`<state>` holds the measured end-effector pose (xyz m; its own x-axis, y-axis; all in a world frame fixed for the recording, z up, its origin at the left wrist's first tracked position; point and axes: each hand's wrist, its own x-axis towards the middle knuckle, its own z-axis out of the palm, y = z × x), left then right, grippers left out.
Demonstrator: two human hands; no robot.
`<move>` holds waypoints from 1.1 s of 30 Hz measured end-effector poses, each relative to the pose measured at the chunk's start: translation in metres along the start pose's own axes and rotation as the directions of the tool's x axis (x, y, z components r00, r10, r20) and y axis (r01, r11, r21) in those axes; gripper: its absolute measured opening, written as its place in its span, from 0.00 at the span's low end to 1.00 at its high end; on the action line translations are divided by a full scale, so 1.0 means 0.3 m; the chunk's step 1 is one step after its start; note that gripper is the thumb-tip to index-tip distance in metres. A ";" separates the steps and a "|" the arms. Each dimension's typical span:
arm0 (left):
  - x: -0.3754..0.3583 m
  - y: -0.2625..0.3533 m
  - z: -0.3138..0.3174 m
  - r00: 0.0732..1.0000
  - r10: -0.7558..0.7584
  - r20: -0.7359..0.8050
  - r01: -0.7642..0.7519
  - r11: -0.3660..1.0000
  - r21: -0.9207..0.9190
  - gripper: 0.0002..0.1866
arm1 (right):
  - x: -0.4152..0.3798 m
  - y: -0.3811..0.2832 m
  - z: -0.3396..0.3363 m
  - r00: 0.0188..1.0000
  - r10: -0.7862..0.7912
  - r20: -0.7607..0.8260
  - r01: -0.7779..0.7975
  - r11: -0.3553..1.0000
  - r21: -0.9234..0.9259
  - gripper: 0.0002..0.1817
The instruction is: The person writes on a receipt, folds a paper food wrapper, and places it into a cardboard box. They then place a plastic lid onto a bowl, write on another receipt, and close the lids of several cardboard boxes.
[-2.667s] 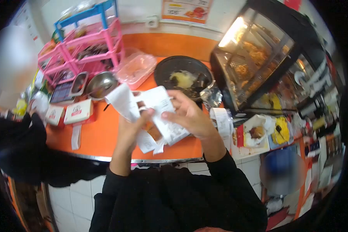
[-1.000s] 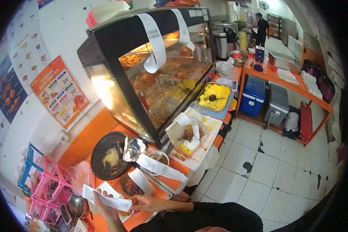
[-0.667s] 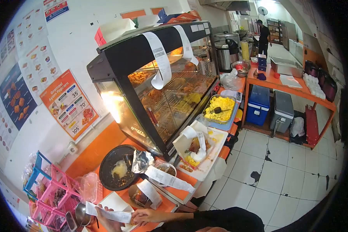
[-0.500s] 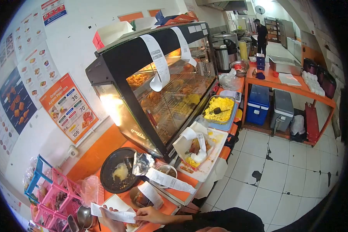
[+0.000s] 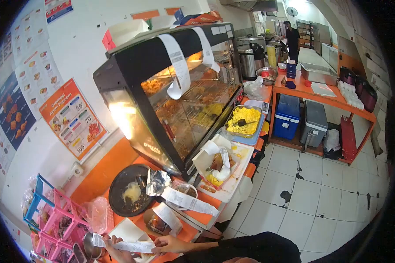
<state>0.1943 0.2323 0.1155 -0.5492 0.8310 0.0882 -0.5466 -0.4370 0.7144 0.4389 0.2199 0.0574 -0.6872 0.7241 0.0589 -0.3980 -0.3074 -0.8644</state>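
A long printed receipt [image 5: 135,247] is stretched between both hands at the bottom of the view. My left hand [image 5: 116,251] grips its left part, fingers closed around the paper. At its right end, my right hand [image 5: 169,244] pinches the strip. Under the paper sits an open white takeaway box [image 5: 128,229], its contents mostly hidden. Just beyond my right hand is another food box [image 5: 152,219] with a receipt draped over it. Further right, a box with rice and an egg [image 5: 215,177] stands on a white board, also bearing a receipt.
A black stone mortar [image 5: 123,201] sits beside crumpled foil [image 5: 158,182] and a bowl under a receipt [image 5: 191,202]. A lit food warmer [image 5: 127,72] rises behind. Pink baskets [image 5: 52,232] stand left. A tray of yellow food [image 5: 245,120] lies right; a person [image 5: 292,41] stands far back.
The view has shifted slightly, so the surroundings sit a little further left and lower or higher. Both hands still hold the receipt, which now appears flatter and more stretched out.
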 end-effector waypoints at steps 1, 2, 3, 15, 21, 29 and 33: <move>0.014 -0.010 -0.037 0.991 -0.033 0.132 0.042 0.997 -0.069 0.15 | -0.008 0.002 0.010 0.999 0.007 0.032 -0.005 0.998 -0.061 0.12; 0.029 -0.021 -0.084 0.963 -0.065 0.261 0.100 0.987 -0.124 0.16 | -0.007 0.029 0.012 0.997 -0.061 0.045 0.064 0.996 -0.063 0.12; -0.004 -0.002 -0.143 0.932 -0.064 0.358 0.135 0.974 -0.180 0.17 | -0.006 0.052 0.003 0.999 -0.041 0.016 0.042 0.995 -0.091 0.12; -0.422 0.070 -0.105 0.931 -0.022 -0.364 -0.055 0.979 -0.199 0.18 | 0.038 0.104 0.215 0.906 0.392 0.160 -0.341 0.900 -0.272 0.12; -0.516 0.192 -0.267 0.830 0.071 -0.553 -0.201 0.963 -0.179 0.15 | 0.096 0.207 0.352 0.902 0.363 0.235 -0.278 0.903 -0.327 0.07; -0.511 0.385 -0.542 0.759 0.078 -0.646 -0.079 0.997 0.027 0.17 | 0.205 0.357 0.570 0.811 0.460 0.362 -0.258 0.836 -0.483 0.05; -0.509 0.573 -0.733 0.835 0.509 -0.210 0.242 0.003 0.970 0.18 | 0.416 0.382 0.731 0.825 0.150 0.545 0.395 0.538 -0.745 0.27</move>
<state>0.0452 -0.0454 0.0723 -0.8693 0.3995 0.2912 0.4788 0.5341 0.6968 0.1742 0.1396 0.0751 -0.9578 0.2145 0.1914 -0.0327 0.5803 -0.8138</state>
